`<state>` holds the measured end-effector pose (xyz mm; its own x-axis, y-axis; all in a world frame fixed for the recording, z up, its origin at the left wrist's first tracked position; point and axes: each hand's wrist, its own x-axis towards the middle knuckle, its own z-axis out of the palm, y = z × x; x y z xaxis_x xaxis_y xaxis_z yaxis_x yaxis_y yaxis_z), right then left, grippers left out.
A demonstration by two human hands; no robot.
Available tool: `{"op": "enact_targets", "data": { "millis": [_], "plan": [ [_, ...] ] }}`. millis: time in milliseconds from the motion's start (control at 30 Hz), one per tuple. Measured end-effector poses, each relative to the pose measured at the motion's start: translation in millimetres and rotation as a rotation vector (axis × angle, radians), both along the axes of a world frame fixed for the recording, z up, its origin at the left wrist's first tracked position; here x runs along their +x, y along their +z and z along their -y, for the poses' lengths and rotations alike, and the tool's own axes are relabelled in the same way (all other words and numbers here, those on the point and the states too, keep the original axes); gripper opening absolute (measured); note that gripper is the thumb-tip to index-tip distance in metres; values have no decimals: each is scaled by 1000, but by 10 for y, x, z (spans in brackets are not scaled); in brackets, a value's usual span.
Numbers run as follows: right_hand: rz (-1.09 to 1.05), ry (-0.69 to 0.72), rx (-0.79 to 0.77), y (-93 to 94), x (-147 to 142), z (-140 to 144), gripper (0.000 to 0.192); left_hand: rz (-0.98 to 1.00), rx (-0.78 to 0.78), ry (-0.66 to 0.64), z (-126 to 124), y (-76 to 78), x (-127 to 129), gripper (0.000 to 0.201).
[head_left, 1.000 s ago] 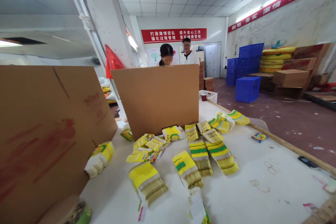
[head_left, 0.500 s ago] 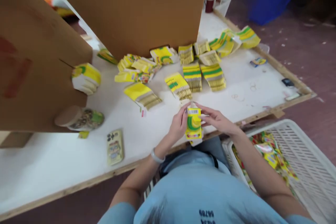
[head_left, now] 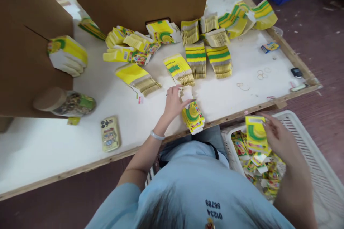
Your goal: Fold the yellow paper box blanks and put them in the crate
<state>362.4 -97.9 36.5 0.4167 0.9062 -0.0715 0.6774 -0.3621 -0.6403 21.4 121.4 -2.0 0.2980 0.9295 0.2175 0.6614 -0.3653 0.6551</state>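
At the table's front edge lies a small stack of yellow cartons (head_left: 192, 114) with a green and yellow picture. My left hand (head_left: 174, 103) is curled round the far end of this stack, thumb across its top and fingers at the white flaps. Off to the right, my right hand (head_left: 282, 139) pinches a single yellow carton (head_left: 256, 133) by its right side, above a white plastic basket (head_left: 309, 150). In the basket lie many small, colourful packets (head_left: 262, 173).
Bundles of flat yellow cartons (head_left: 196, 55) and a loose pile (head_left: 131, 44) lie farther back, before a brown cardboard box (head_left: 129, 0). A phone (head_left: 110, 134) and a jar (head_left: 67, 102) are on the left. Rubber bands (head_left: 263, 74) lie on the right, inside the table's wooden rim.
My right hand has moved right from the table edge to over the basket with one carton. My left hand has stayed by the stack. The camera view has tilted down.
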Motion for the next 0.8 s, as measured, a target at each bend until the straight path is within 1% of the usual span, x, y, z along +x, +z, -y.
{"op": "enact_targets", "data": {
  "millis": [33,67,100,133,167,200,267,367,433,500,567,633,667,733,767,800],
  "plan": [
    [186,-38,-71,-31,152,149,63,-54,-41,-36,-59,-44,4,57],
    [334,-46,-127,-73,248,255,68,-93,-74,-79,-115,-84,12,46],
    [441,-44,-148,-120,282,308,71,-118,-89,-116,-169,-116,22,35],
    [494,-29,-126,-168,256,304,73,-132,-83,-146,-219,-140,27,28],
    [493,4,-80,-210,176,245,71,-137,-53,-168,-265,-153,26,29],
    [457,41,-11,-244,50,135,68,-137,-4,-183,-303,-155,17,33],
    [332,126,149,-283,-298,-199,60,-121,116,-193,-343,-126,-18,37],
    [189,242,409,-305,-924,-812,56,-4,258,-161,-267,2,-56,41],
    [115,294,554,-324,-1320,-1160,62,157,272,-136,-128,133,-40,45],
    [77,339,654,-351,-1637,-1386,58,319,239,-140,41,275,1,49],
    [34,370,691,-373,-1836,-1474,47,428,202,-150,199,397,37,48],
    [-9,375,674,-377,-1901,-1452,40,499,147,-136,330,466,46,45],
    [-30,367,655,-372,-1890,-1415,39,532,105,-122,390,473,45,43],
    [-104,309,610,-351,-1815,-1327,40,594,11,-129,511,428,51,45],
    [-165,272,593,-340,-1767,-1286,43,614,-20,-165,577,382,66,55],
    [-240,257,554,-330,-1722,-1251,46,619,-42,-224,645,325,92,69]
  ]
}}
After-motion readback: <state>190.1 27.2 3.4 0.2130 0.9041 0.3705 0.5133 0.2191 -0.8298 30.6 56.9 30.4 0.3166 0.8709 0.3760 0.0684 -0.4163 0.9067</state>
